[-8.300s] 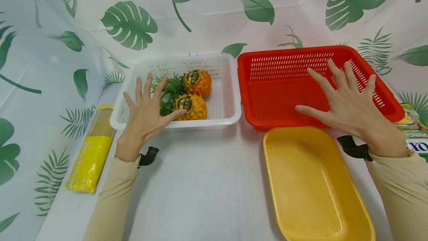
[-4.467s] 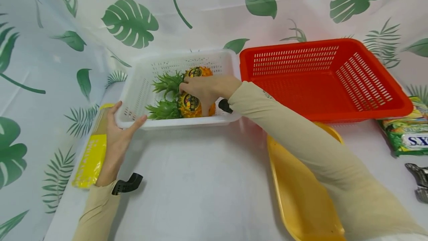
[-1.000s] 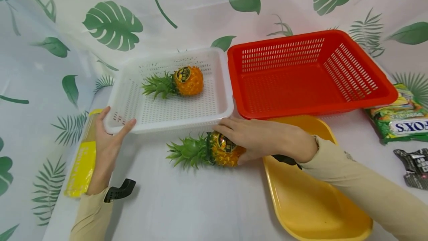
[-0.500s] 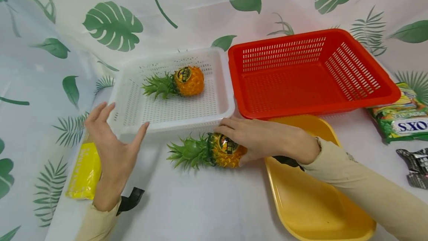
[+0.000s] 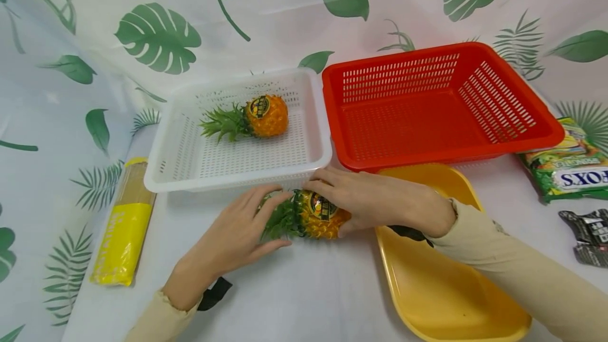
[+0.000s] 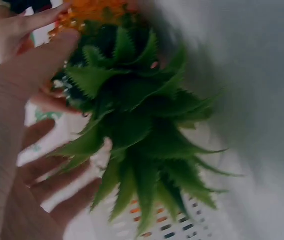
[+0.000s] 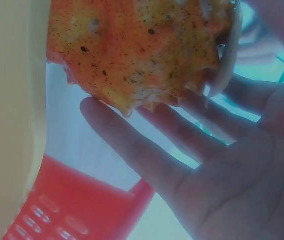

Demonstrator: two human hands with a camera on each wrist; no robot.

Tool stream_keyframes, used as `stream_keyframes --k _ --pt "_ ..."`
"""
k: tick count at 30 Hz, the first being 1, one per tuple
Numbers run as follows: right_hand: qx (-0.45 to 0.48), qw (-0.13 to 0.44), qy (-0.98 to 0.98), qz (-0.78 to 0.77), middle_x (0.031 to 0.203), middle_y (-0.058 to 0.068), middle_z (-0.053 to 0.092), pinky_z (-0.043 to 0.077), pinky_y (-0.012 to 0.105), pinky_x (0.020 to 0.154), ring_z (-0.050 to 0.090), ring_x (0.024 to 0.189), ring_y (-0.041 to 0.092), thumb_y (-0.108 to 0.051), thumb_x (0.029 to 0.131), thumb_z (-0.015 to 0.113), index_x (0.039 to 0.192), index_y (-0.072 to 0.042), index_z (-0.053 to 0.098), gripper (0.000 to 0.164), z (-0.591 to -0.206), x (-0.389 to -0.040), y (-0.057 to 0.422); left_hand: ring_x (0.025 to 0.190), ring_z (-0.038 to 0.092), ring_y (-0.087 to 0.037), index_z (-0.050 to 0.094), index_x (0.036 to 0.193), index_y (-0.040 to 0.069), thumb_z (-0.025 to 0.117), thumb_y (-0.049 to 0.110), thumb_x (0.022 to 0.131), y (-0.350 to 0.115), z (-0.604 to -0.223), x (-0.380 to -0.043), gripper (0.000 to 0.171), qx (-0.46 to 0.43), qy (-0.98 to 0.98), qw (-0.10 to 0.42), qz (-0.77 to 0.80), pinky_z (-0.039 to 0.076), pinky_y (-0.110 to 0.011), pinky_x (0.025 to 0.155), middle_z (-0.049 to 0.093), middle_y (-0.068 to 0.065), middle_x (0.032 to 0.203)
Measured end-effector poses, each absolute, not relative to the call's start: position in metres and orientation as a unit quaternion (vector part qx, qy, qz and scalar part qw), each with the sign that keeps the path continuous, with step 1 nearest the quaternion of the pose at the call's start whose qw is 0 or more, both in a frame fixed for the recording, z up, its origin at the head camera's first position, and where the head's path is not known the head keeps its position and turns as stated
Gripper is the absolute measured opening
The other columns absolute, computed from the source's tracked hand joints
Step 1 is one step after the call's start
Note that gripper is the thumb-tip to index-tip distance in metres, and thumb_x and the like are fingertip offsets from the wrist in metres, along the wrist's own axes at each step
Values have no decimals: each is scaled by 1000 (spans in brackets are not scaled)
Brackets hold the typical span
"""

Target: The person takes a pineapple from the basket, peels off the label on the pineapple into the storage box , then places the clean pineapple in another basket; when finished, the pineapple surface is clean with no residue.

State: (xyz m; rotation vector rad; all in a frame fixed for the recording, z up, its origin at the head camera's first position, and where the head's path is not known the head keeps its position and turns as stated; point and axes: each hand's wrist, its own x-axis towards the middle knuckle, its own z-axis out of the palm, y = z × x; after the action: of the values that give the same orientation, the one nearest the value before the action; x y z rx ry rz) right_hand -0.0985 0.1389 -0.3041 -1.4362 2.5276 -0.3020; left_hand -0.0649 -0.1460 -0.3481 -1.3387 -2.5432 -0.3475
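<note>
A small orange pineapple (image 5: 317,225) with a black label lies on its side on the white table, in front of the white basket. My right hand (image 5: 380,199) grips its body from the right, thumb on the near side, fingers on the far side; the right wrist view shows fingers (image 7: 137,145) along the pineapple's skin (image 7: 132,45). At the crown, my left hand (image 5: 233,236) is spread with thumb and fingers apart either side of the green leaves (image 6: 137,120). Another pineapple (image 5: 269,117) lies inside the white basket (image 5: 237,179), its crown to the left.
A red basket (image 5: 423,131) stands right of the white one. The yellow tub (image 5: 442,273) is in front, under my right forearm. On the left lies a yellow pasta bag (image 5: 119,247); on the right, a green FOX'S bag (image 5: 577,173) and a black packet (image 5: 591,236).
The gripped pineapple has come out of the white basket onto the table. My left hand has let go of the basket's left corner and moved right to the crown.
</note>
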Motion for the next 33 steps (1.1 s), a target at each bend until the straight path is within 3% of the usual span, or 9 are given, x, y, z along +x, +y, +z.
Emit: stream_keyframes --k 3,9,20,24,33 --pt "-493 91 860 -94 148 15 50 53 40 106 52 131 29 -34 77 95 152 -1 44 96 -302 -96 141 122 60 -33 47 148 3 86 49 85 -143 -356 -67 88 -446 -882 116 -102 54 -47 102 53 -19 140" --pt "-492 80 859 -117 147 14 52 54 43 104 54 129 29 -29 78 94 153 -3 45 93 -291 -92 146 121 61 -33 52 144 -1 84 43 89 -140 -366 -66 77 -442 -884 126 -91 55 -45 101 57 -19 135" --pt "-494 53 855 -148 140 5 60 58 39 95 62 113 19 -24 91 84 140 -17 63 55 -261 -92 160 113 65 -30 61 130 2 84 38 90 -136 -370 -66 58 -422 -890 136 -104 58 -42 92 61 -15 128" --pt "-495 48 854 -155 137 4 62 59 38 92 63 108 18 -22 92 83 139 -18 64 51 -260 -94 162 111 65 -29 63 125 4 85 38 89 -135 -371 -66 54 -419 -891 142 -105 59 -41 91 61 -14 127" --pt "-489 51 857 -157 136 5 61 59 39 94 63 115 21 -21 93 82 137 -16 65 48 -257 -98 163 111 66 -30 63 124 3 86 37 87 -134 -372 -71 55 -415 -891 158 -91 58 -41 93 62 -15 126"
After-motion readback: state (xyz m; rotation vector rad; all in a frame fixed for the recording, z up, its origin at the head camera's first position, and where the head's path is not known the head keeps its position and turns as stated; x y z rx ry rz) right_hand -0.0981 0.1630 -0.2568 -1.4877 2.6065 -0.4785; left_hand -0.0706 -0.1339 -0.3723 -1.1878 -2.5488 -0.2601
